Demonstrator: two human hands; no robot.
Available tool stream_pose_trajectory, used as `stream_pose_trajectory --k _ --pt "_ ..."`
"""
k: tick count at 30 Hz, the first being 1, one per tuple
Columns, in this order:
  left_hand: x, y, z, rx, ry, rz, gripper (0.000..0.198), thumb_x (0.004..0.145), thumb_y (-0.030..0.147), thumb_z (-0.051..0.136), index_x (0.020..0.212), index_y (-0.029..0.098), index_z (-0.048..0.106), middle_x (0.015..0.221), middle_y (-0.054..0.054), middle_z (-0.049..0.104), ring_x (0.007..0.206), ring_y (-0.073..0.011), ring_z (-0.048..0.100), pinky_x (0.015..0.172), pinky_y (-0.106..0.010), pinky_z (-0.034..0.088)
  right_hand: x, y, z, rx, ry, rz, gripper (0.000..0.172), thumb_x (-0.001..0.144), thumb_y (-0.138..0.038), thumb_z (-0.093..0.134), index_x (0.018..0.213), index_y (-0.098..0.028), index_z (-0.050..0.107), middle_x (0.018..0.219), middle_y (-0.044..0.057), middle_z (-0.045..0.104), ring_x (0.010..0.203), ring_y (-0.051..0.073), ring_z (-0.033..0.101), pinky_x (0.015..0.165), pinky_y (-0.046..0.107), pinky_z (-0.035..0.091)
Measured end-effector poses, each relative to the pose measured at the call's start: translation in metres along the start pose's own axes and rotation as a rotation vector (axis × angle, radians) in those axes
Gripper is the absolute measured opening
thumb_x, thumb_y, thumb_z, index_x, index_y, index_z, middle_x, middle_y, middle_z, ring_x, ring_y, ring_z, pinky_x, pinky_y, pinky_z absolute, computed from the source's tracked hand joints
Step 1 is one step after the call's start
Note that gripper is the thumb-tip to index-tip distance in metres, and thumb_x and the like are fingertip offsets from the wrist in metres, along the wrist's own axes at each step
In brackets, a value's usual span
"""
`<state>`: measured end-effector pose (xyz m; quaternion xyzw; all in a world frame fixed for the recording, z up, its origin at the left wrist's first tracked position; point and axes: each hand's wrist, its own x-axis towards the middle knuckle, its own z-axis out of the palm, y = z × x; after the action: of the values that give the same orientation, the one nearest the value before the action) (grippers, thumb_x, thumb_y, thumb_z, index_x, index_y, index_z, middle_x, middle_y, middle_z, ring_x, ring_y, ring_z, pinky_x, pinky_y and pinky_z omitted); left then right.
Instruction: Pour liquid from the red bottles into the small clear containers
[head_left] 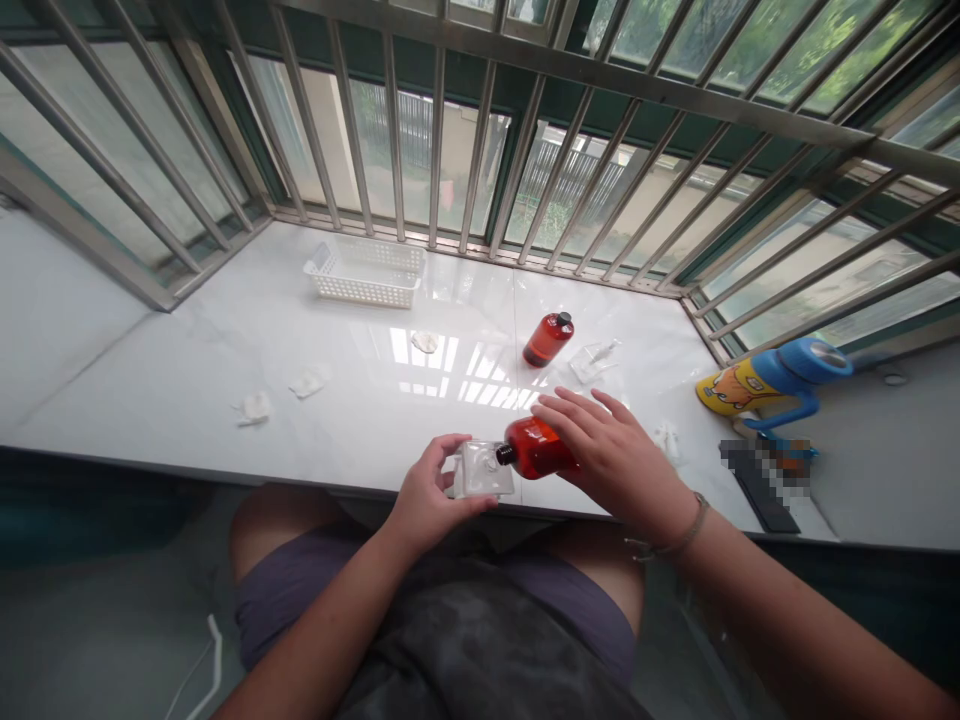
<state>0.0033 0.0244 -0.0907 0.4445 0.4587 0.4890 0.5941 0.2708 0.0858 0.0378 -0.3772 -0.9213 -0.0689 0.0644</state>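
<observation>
My right hand [611, 455] is wrapped round a red-orange bottle [534, 447], tipped on its side with its dark neck pointing left. My left hand [429, 495] grips a small clear square container [484, 470] right at that neck, near the front edge of the white sill [187, 380]. A second red bottle with a black cap [548, 338] lies further back on the sill. A clear pump bottle [594, 358] lies just to its right.
A white slotted basket [365, 270] stands at the back by the window bars [480, 160]. Crumpled tissues [255, 407] lie on the left and centre. A blue and yellow mug [772, 380] and a dark flat object sit at right.
</observation>
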Motion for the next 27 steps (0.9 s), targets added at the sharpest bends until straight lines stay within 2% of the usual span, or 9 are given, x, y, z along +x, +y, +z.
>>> stream_pose_trajectory --k 4,8,10,13,15,18,23,25,27 --pt "-0.001 0.01 -0.006 -0.064 0.002 -0.016 0.085 0.065 0.037 0.103 0.136 0.027 0.056 0.143 -0.012 0.063 0.125 -0.0334 0.07 0.1 -0.046 0.065 -0.015 -0.005 0.022 0.195 0.121 0.142 0.07 0.092 -0.021 0.076 0.156 -0.023 0.045 0.152 0.014 0.063 0.147 0.036 0.055 0.12 0.059 0.044" --pt "0.002 0.023 -0.013 -0.063 0.008 0.036 0.082 0.067 0.036 0.102 0.134 0.027 0.055 0.141 -0.012 0.063 0.132 -0.0344 0.065 0.104 -0.047 0.063 -0.029 -0.013 0.05 0.467 0.281 0.331 0.076 0.09 -0.031 0.083 0.156 -0.025 0.045 0.152 0.015 0.06 0.143 0.035 0.057 0.115 0.056 0.051" --pt "0.005 0.028 -0.017 -0.046 0.007 0.082 0.079 0.068 0.036 0.101 0.132 0.027 0.055 0.14 -0.011 0.063 0.135 -0.0341 0.064 0.107 -0.048 0.062 -0.036 -0.017 0.068 0.559 0.365 0.399 0.075 0.088 -0.038 0.085 0.152 -0.025 0.048 0.15 0.017 0.058 0.139 0.036 0.057 0.115 0.058 0.051" --pt "0.01 0.029 -0.022 -0.012 -0.002 0.117 0.073 0.072 0.034 0.099 0.131 0.028 0.056 0.142 -0.01 0.063 0.136 -0.0325 0.063 0.11 -0.048 0.06 -0.045 -0.022 0.095 0.606 0.451 0.505 0.071 0.085 -0.048 0.089 0.142 -0.022 0.057 0.136 0.016 0.061 0.127 0.036 0.061 0.107 0.058 0.054" --pt "0.012 0.026 -0.025 0.02 -0.003 0.12 0.071 0.074 0.032 0.098 0.131 0.028 0.056 0.143 -0.01 0.063 0.137 -0.0315 0.062 0.114 -0.05 0.057 -0.048 -0.026 0.11 0.646 0.444 0.572 0.069 0.083 -0.052 0.089 0.138 -0.022 0.06 0.129 0.014 0.063 0.119 0.035 0.063 0.103 0.056 0.056" --pt "0.015 0.017 -0.03 0.062 0.006 0.13 0.07 0.075 0.031 0.097 0.131 0.028 0.055 0.145 -0.011 0.063 0.141 -0.0311 0.061 0.123 -0.053 0.048 -0.05 -0.031 0.125 0.768 0.4 0.633 0.07 0.081 -0.056 0.09 0.136 -0.023 0.062 0.128 0.012 0.066 0.118 0.035 0.066 0.102 0.056 0.058" --pt "0.019 0.002 -0.04 0.232 0.005 0.125 0.07 0.08 0.035 0.093 0.137 0.028 0.052 0.16 -0.014 0.054 0.16 -0.0322 0.041 0.135 -0.055 0.028 -0.048 -0.038 0.131 0.941 0.361 0.77 0.078 0.077 -0.057 0.09 0.14 -0.026 0.056 0.131 0.012 0.07 0.116 0.035 0.071 0.101 0.056 0.059" --pt "0.02 0.0 -0.044 0.327 0.014 0.117 0.07 0.081 0.037 0.092 0.139 0.029 0.053 0.161 -0.014 0.053 0.161 -0.0328 0.04 0.135 -0.055 0.028 -0.047 -0.04 0.131 0.956 0.353 0.8 0.081 0.076 -0.054 0.091 0.143 -0.025 0.053 0.132 0.013 0.072 0.115 0.035 0.073 0.1 0.054 0.06" --pt "0.021 0.0 -0.047 0.383 0.022 0.11 0.07 0.082 0.039 0.091 0.14 0.029 0.053 0.159 -0.014 0.055 0.157 -0.0332 0.046 0.133 -0.055 0.032 -0.045 -0.042 0.131 0.945 0.343 0.791 0.081 0.078 -0.052 0.09 0.144 -0.026 0.052 0.132 0.012 0.072 0.115 0.034 0.074 0.099 0.052 0.061"
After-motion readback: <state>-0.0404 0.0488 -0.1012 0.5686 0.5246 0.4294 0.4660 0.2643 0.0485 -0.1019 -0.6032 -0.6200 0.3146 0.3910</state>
